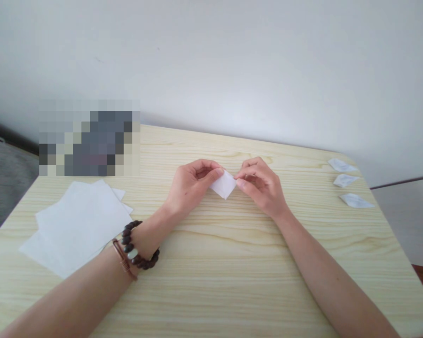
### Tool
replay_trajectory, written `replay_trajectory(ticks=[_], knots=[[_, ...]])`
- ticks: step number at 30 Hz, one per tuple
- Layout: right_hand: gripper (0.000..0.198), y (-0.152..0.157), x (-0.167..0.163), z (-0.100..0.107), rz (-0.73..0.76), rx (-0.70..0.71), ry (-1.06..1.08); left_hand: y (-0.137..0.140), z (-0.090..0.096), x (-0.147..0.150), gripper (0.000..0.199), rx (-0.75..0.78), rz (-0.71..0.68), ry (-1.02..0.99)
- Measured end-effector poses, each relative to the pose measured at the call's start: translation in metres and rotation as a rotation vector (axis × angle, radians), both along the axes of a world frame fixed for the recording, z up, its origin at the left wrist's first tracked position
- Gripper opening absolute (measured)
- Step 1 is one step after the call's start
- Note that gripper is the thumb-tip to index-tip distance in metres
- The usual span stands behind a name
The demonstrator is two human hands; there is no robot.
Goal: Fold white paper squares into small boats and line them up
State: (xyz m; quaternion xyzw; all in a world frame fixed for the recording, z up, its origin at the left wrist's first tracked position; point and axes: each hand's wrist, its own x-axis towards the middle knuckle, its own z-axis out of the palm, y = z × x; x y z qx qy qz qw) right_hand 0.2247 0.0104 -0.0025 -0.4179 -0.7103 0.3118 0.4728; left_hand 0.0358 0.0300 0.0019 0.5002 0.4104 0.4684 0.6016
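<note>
A small folded white paper point(225, 186) is held just above or on the table, around the middle of the view. My left hand point(194, 183) pinches its left side between thumb and forefinger. On the opposite corner, the thumb and forefinger of my right hand point(262, 185) close on the paper's edge. The remaining fingers of both hands are curled in. A dark bead bracelet point(127, 239) and a copper-coloured bangle point(121, 258) sit on my left wrist.
Loose white sheets point(84, 220) lie overlapping at the left of the wooden table point(225, 281). Three narrow folded papers point(345, 180) form a column near the right edge. A blurred-out dark object point(95, 141) is at the back left. A pale wall point(232, 70) rises behind.
</note>
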Motion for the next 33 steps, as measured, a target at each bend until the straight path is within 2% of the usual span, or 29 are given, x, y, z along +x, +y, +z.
replay_trajectory(ticks=[7,20,27,30,33], knots=[[0.009,-0.002,-0.005,-0.003,-0.006,-0.113,-0.022,0.000,0.001,0.002,0.018,0.061,0.008,0.042],[0.009,-0.003,-0.006,-0.003,-0.145,0.036,-0.181,0.003,-0.002,-0.001,0.021,0.066,-0.045,0.071],[0.007,-0.004,-0.005,-0.004,-0.137,0.054,-0.132,0.005,-0.004,-0.008,0.022,0.153,-0.223,0.183],[0.004,-0.005,-0.004,-0.005,-0.126,0.041,-0.113,0.004,-0.004,-0.008,0.022,0.172,-0.236,0.234],[0.007,-0.006,-0.001,-0.006,-0.087,0.036,-0.094,0.004,-0.004,-0.007,0.021,0.154,-0.206,0.190]])
